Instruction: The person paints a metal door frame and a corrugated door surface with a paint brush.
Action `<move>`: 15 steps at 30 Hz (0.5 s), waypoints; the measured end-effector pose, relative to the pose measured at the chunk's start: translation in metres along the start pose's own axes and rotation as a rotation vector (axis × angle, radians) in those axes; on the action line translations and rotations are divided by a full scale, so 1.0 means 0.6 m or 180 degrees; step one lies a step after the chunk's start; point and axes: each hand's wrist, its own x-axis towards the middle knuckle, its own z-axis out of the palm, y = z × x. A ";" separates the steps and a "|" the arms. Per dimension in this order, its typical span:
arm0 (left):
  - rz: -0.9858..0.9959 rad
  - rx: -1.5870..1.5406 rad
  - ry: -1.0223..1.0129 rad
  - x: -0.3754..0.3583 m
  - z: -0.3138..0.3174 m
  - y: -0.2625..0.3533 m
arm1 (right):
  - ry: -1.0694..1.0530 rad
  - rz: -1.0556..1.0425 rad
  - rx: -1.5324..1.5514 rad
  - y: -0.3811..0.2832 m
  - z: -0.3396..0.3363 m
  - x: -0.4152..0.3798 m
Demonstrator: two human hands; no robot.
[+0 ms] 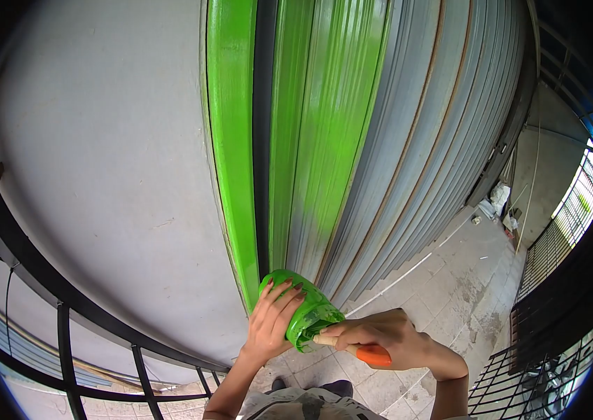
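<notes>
A container (296, 301) coated in green paint is tilted in front of my body, its opening toward the lower right. My left hand (275, 318) is wrapped round its side. My right hand (387, 339) grips a brush (373, 355) with an orange and pale handle, whose far end is inside the container's opening; the bristles are hidden. Just beyond stands a folding metal shutter (408, 140), grey on the right, with green panels (331, 126) on its left part. A green frame post (231, 126) runs beside a dark gap.
A grey wall (114, 140) fills the left. Black metal railings (65, 350) curve along the lower left, and black grilles (506, 381) stand at the right. The tiled floor (443, 294) carries white bags (499, 198) near the shutter's far end. My shoes show below.
</notes>
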 end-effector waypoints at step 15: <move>-0.0028 -0.0010 -0.0195 -0.002 0.003 0.004 | -0.0211 0.0227 0.0066 0.010 0.008 -0.005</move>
